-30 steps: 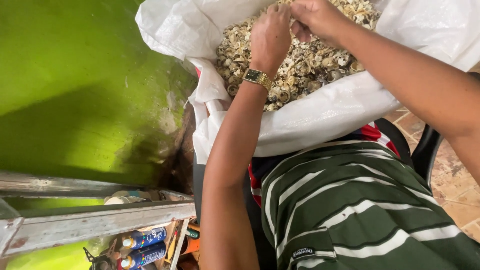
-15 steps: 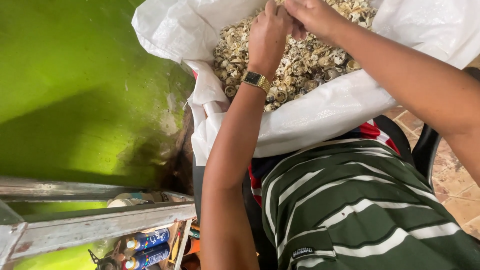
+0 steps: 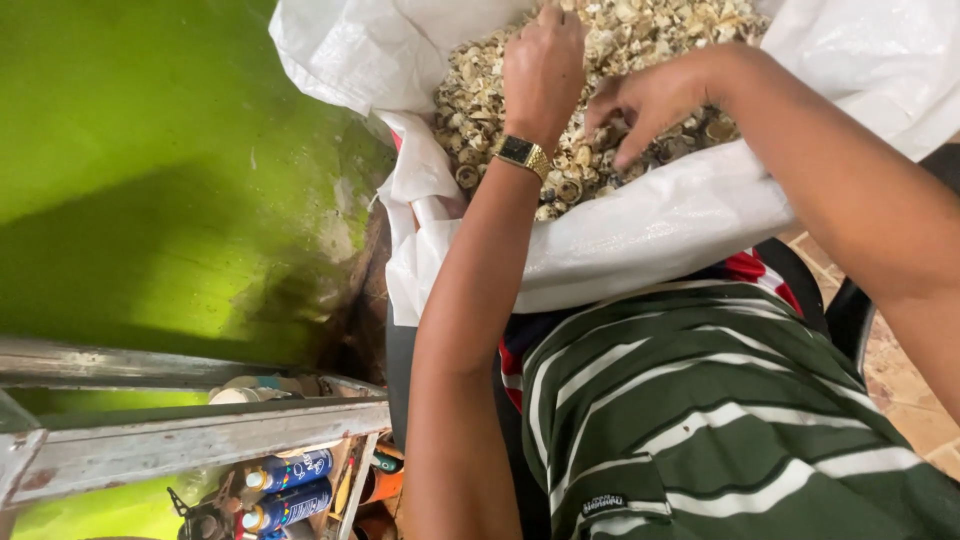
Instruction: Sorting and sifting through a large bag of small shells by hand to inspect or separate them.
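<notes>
A big white sack [image 3: 640, 230] is seen at the top of the view, and it is filled with a heap of small pale, shell-like bits [image 3: 480, 110]. What the bits are cannot be told for sure. The left hand [image 3: 545, 70] is laid on the heap inside the sack, with its back turned up and its fingers curled down into the bits; what is pinched under them, if anything, cannot be seen. A gold wristwatch with a dark face [image 3: 522, 153] is worn on the left wrist, just above the near edge of the sack. The right hand [image 3: 650, 100] is placed just beside the left one, also inside the sack, and its fingers are bent and pressed into the bits; its grip cannot be told either. A green shirt with white stripes [image 3: 720, 420] is seen below the sack. A bright green wall [image 3: 150, 170] is found to the left of the sack. A grey metal frame [image 3: 190, 430] is seen far below the sack on the left, and two blue spray cans [image 3: 290, 490] are laid under it.
</notes>
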